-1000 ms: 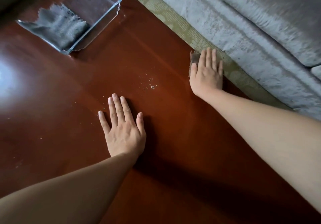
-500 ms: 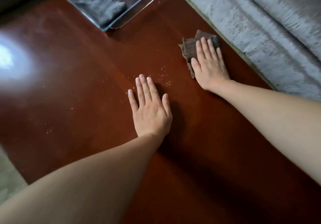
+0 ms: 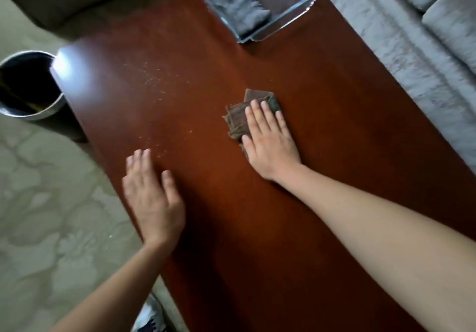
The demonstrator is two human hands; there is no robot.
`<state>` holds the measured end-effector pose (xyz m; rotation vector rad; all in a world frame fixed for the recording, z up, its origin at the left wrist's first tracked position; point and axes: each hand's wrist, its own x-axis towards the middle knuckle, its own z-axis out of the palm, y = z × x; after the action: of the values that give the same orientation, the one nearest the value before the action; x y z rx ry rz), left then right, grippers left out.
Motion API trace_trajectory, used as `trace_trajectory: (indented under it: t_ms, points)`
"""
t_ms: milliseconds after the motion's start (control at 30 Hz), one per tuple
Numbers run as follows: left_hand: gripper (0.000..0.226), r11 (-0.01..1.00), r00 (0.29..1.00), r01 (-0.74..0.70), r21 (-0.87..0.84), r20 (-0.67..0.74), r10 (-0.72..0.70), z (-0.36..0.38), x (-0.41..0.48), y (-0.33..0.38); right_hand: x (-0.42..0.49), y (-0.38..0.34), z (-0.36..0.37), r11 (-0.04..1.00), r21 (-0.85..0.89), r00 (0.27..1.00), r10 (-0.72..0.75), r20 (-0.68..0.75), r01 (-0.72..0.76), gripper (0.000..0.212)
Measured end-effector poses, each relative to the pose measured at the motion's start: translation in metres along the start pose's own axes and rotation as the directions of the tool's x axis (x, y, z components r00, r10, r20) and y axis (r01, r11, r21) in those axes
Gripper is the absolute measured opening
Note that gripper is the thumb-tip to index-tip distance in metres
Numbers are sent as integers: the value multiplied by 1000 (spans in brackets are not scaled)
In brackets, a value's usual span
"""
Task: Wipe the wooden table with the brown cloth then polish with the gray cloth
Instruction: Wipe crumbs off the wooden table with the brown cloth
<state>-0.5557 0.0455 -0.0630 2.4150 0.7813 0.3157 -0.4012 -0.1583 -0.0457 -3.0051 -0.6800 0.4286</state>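
The right fingers [image 3: 257,115] are straight and close together, and they press flat on the brown cloth [image 3: 238,119]. The thumb lies along the cloth's near left side. The right hand [image 3: 269,140] covers the near half of the cloth, so nothing is gripped; the palm only pushes down.

The cloth is folded in several layers. Its free corner sticks out past the fingertips and points away from the person, toward the tray [image 3: 291,20]. Its long axis seems to follow the fingers, but the hand hides too much to be sure. The cloth sits near the middle of the table [image 3: 334,131].

The left fingers [image 3: 140,161] are also straight and together, a little blurred. The left hand [image 3: 153,197] is open, palm down, at the table's left edge, well apart from the cloth. I cannot tell if it touches the wood.

The table's long axis runs away from the person. Pale crumbs [image 3: 154,79] are scattered beyond the left hand. At the far end, the gray cloth [image 3: 240,10] lies crumpled in the clear tray. A gray sofa [image 3: 412,56] stands along the right side, and a round bin [image 3: 55,103] stands on the floor at the left.
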Motion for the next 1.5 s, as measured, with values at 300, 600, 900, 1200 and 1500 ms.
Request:
trace_trajectory:
  t_ms: [300, 600, 900, 1200, 1500]
  points:
    - [56, 658, 725, 683, -318, 186, -663, -22, -12, -33, -10, -89, 13, 991, -33, 991, -127, 42, 128, 73]
    - [55, 635, 739, 668, -389, 247, -626, -29, -16, -39, -17, -11, 7, 975, 5, 975, 221, 38, -221, 78]
    - [74, 163, 545, 786, -596, 543, -639, -51, -14, -76, -42, -195, 33, 998, 44, 999, -45, 15, 44, 71]
    - [80, 96, 482, 829, -550, 618, -621, -80, -38, -89, -52, -256, 49, 932, -38, 931, -358, 70, 361, 68]
    - [74, 94, 499, 829, -551, 654, -568, -74, -23, -68, -65, -101, 37, 981, -1, 981, 193, 3, -193, 71]
